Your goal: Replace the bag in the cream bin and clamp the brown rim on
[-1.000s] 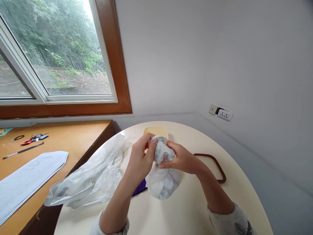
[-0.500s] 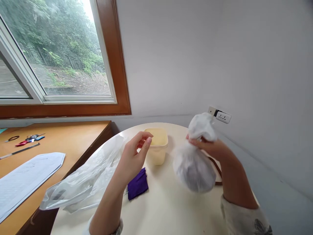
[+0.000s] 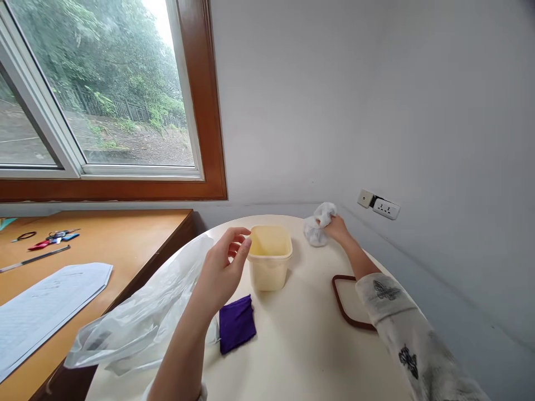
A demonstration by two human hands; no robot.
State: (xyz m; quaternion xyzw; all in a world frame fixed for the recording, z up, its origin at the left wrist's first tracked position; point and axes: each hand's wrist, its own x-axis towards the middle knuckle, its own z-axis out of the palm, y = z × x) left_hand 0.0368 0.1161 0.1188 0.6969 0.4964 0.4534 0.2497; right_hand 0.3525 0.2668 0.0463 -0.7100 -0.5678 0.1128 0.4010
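At the far right edge of the round table, my right hand (image 3: 335, 229) grips the gathered neck of a knotted white plastic bag (image 3: 316, 231). What the bag holds is hidden. My left hand (image 3: 225, 267) hovers just left of a pale yellow plastic bin (image 3: 271, 273), its fingers curved and thumb apart, with nothing between them. Its fingertips come close to the bin's rim; whether they touch it I cannot tell. Below that hand lies a folded purple cloth (image 3: 237, 324). Under the left forearm spreads a crumpled clear plastic bag (image 3: 142, 312).
A brown rounded frame (image 3: 343, 309) lies partly under my right sleeve. Left of the round cream table (image 3: 301, 345) stands a wooden desk (image 3: 137, 234) with papers (image 3: 54, 301), a pen (image 3: 35, 258) and small items. Behind are a window and a wall socket (image 3: 387, 208).
My right hand has carried the white bag away from me to the table's far right edge, uncovering the brown frame. My left hand has shifted slightly left relative to the bin.
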